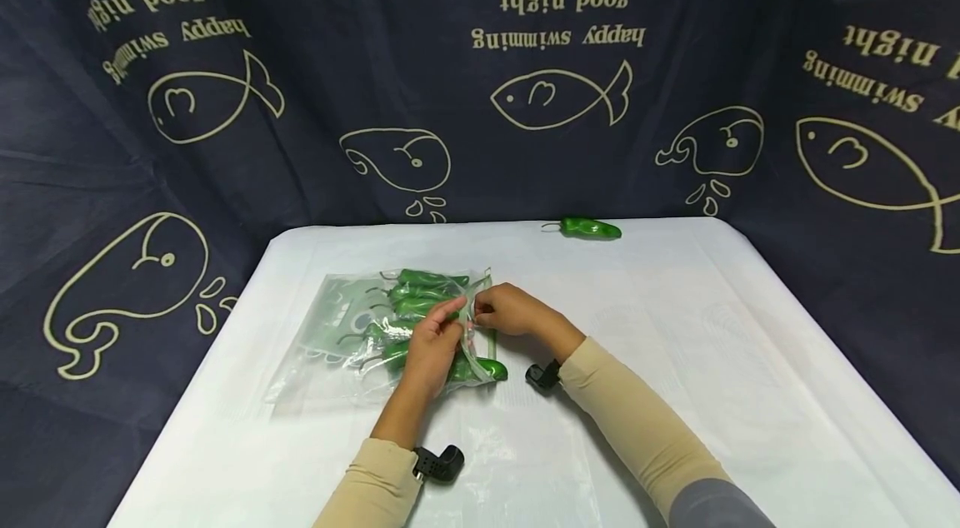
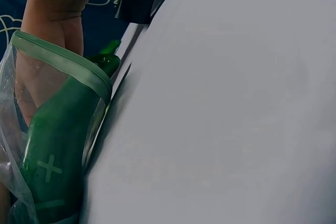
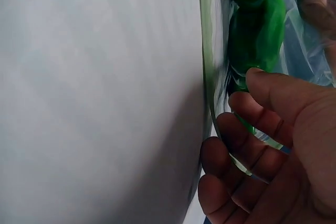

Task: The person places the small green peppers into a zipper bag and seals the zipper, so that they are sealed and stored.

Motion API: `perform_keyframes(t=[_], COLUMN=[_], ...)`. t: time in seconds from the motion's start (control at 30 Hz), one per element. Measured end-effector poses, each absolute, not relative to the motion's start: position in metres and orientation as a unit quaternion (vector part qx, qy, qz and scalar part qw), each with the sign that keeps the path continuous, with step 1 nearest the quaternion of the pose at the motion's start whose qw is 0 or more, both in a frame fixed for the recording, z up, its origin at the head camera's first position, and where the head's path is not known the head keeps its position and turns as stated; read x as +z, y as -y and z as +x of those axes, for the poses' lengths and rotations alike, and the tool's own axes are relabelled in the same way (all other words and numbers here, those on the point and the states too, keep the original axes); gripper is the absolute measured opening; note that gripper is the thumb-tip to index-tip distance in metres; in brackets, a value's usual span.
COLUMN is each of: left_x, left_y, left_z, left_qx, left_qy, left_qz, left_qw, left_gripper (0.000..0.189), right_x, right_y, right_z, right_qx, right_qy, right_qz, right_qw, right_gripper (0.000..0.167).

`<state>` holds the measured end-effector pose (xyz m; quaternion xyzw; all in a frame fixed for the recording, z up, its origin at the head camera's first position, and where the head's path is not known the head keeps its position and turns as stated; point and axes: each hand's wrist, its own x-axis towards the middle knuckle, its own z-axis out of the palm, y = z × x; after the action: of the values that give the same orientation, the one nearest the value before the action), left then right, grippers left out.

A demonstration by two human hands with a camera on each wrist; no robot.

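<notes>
A clear zip bag (image 1: 303, 374) with a green rim (image 2: 63, 61) lies on its side, its mouth toward the right. Several green peppers (image 1: 420, 307) are inside it, stems to the left; one pepper (image 1: 491, 369) pokes out at the near corner of the mouth. My left hand (image 1: 431, 353) lies over the bag and holds the upper edge of its mouth between thumb and fingers. At the opening, my right hand (image 1: 517, 311) has loosely bent fingers; in the right wrist view, its fingertips (image 3: 231, 127) are by the green rim, with nothing seen between thumb and fingers.
Another green pepper (image 1: 592, 229) lies near the far edge of the white table (image 1: 675, 328). Behind the table hangs a dark curtain (image 1: 420, 28) with fish and whale drawings. A black wrist camera (image 1: 442, 464) sits on the left forearm.
</notes>
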<state>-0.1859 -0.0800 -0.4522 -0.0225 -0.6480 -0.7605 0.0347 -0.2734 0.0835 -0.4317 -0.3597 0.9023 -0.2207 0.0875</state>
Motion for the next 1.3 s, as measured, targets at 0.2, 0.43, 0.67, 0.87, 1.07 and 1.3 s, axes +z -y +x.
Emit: perform_keyframes(t=[0.2,0.43,0.67,0.87,1.07,1.3], left_x=[-0.451,-0.433,-0.423,-0.426,-0.448,-0.454], left_y=[0.079,0.079,0.078,0.078,0.08,0.081], left_z=[-0.187,-0.175,-0.167,-0.171,-0.184,-0.187], left_qx=[-0.768,-0.747,-0.745,-0.742,-0.744,-0.736], left_qy=[0.639,0.663,0.665,0.668,0.667,0.674], left_qz=[-0.021,-0.019,-0.027,-0.024,-0.022,-0.029], left_qw=[0.029,0.037,0.044,0.043,0.041,0.054], left_gripper=[0.043,0.043,0.041,0.041,0.042,0.041], right_x=[-0.428,-0.428,-0.425,-0.424,-0.423,-0.424], right_y=[-0.087,-0.097,-0.112,-0.127,-0.146,-0.172], right_z=[-0.272,-0.275,-0.281,-0.287,-0.297,-0.314], right_qx=[-0.229,-0.251,-0.258,-0.252,-0.247,-0.246], right_qy=[-0.902,-0.897,-0.902,-0.905,-0.912,-0.923], right_qz=[-0.357,-0.36,-0.344,-0.341,-0.328,-0.297], right_qw=[0.077,0.055,0.032,0.016,0.01,-0.004], right_gripper=[0.015,0.009,0.006,0.007,0.01,0.019])
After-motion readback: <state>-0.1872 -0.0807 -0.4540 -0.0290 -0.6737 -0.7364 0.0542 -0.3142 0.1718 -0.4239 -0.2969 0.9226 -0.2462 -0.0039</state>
